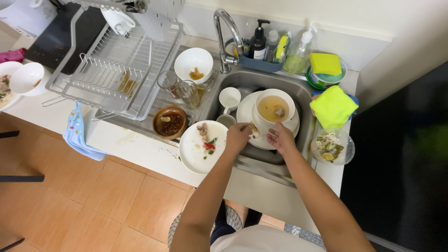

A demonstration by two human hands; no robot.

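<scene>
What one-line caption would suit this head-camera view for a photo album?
Both hands, left hand and right hand, reach the white plate under a broth-filled bowl in a steel sink crowded with dirty dishes.

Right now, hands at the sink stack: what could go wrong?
1. The bowl of broth sits atop stacked plates in the sink; a nudge from the right hand could slop it.
2. The scrap plate overhangs the counter edge by the left hand; it might tip.

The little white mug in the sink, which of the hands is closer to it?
Left. The left hand is just below and right of the white mug, at the plate's edge. The right hand is farther right, below the soup bowl.
</scene>
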